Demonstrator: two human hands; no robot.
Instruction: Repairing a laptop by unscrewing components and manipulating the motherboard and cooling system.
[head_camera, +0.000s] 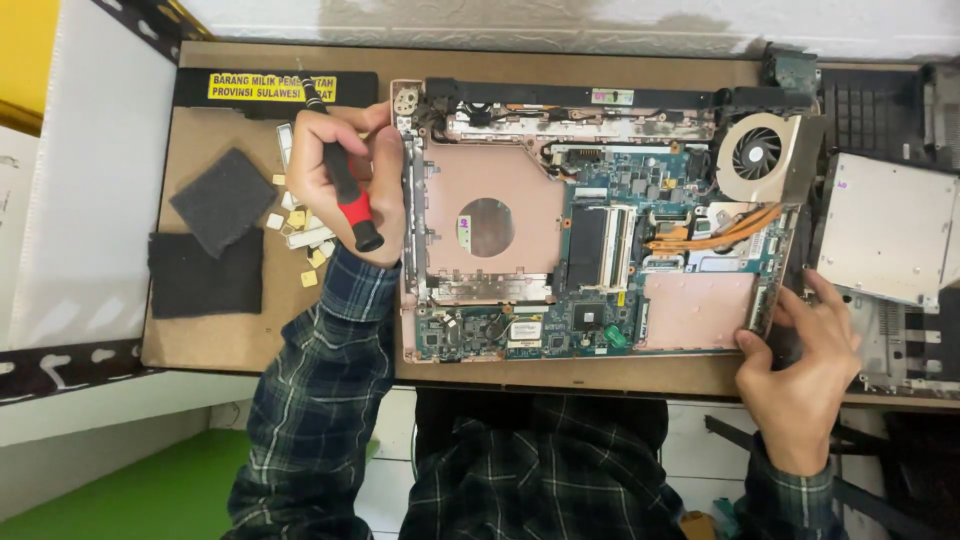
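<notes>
An opened laptop base (690, 310) lies on a brown board, its green circuit board (600, 250), copper heat pipes (715, 232) and round fan (757, 155) exposed. My left hand (345, 180) grips a red-and-black screwdriver (345, 190) and rests against the laptop's left edge. My right hand (800, 355) holds the laptop's lower right corner, fingers on its right side.
Two dark grey foam pads (215, 235) and several small yellow and white parts (300, 225) lie left of the laptop. A silver optical drive (885, 230) sits at the right over black laptop parts. A black strip with a yellow label (270, 88) lies at the back left.
</notes>
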